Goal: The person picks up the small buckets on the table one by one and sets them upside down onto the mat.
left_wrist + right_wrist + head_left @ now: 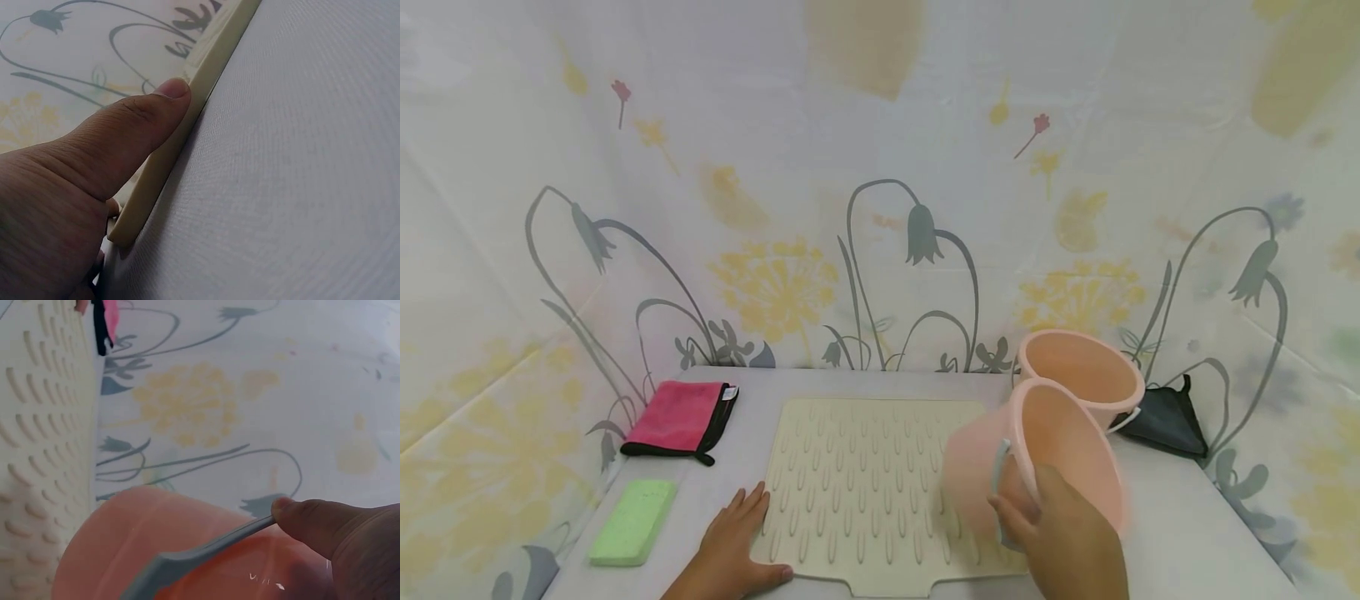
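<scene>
A pink bucket (pixel 973 467) is tilted over the right part of a cream mat with raised ridges (pixel 850 475). My right hand (pixel 1067 529) grips the bucket's rim, fingers inside its mouth. In the right wrist view, the thumb lies against the end of the grey bucket handle (pixel 212 547). At the mat's front left corner rests my left hand (pixel 733 542), its fingers along the left edge. The left wrist view has the left thumb (pixel 134 128) pressing straight against the mat's front edge (pixel 159 175). Whether the bucket touches the mat is unclear.
A second pink bucket (pixel 1078 367) stands behind the held one, near the patterned curtain (pixel 880 275). Beside it lies a dark cloth (pixel 1168 421). On the left are a folded pink cloth with black trim (pixel 677 412) and a green sponge (pixel 634 521).
</scene>
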Demonstrator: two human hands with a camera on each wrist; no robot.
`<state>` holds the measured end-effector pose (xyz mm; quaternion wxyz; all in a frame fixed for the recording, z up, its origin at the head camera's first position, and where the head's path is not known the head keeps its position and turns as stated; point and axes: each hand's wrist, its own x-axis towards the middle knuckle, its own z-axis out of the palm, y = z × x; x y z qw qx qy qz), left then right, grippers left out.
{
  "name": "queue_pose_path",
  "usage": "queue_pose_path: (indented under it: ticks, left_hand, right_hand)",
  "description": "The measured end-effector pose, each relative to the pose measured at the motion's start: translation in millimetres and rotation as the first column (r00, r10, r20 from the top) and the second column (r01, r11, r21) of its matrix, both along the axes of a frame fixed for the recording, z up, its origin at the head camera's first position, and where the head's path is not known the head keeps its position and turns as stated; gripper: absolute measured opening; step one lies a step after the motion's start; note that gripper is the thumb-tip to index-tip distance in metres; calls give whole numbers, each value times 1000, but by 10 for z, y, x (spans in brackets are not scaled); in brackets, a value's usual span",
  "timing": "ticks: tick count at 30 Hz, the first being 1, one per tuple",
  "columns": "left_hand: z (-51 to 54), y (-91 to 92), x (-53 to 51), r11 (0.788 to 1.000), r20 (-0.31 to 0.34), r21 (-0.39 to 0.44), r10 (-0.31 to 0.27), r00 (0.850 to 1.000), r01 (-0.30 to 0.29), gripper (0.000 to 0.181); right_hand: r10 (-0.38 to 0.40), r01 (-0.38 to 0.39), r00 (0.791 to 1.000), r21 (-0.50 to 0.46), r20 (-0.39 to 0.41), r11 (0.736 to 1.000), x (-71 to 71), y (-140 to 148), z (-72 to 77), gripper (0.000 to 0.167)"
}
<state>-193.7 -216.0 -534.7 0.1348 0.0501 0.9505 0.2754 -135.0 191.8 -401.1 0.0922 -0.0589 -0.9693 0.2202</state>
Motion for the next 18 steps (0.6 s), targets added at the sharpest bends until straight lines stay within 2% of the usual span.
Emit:
queue_pose_path:
  ticks: [4,8,13,18]
  left_hand:
    - [-2,1,-6,1000,3,0,0,1000,0,126]
    - [1,5,-3,1000,-7,2,-9,1000,9,125]
    - [11,10,5,1000,-20,0,-20,1000,20,124]
    - [11,9,9,1000,-27,-7,-24,999,24,124]
  right_hand:
    - [26,-25,1000,-24,5,999,-40,-37,-5,53]
    - [46,-48,999,-56,-28,997,-78,-88,-19,54]
    - [70,-83,989,-101,-131,991,-114,-157,-71,54]
    - [80,-122,963,-152,-256,981,-141,-212,-169,48]
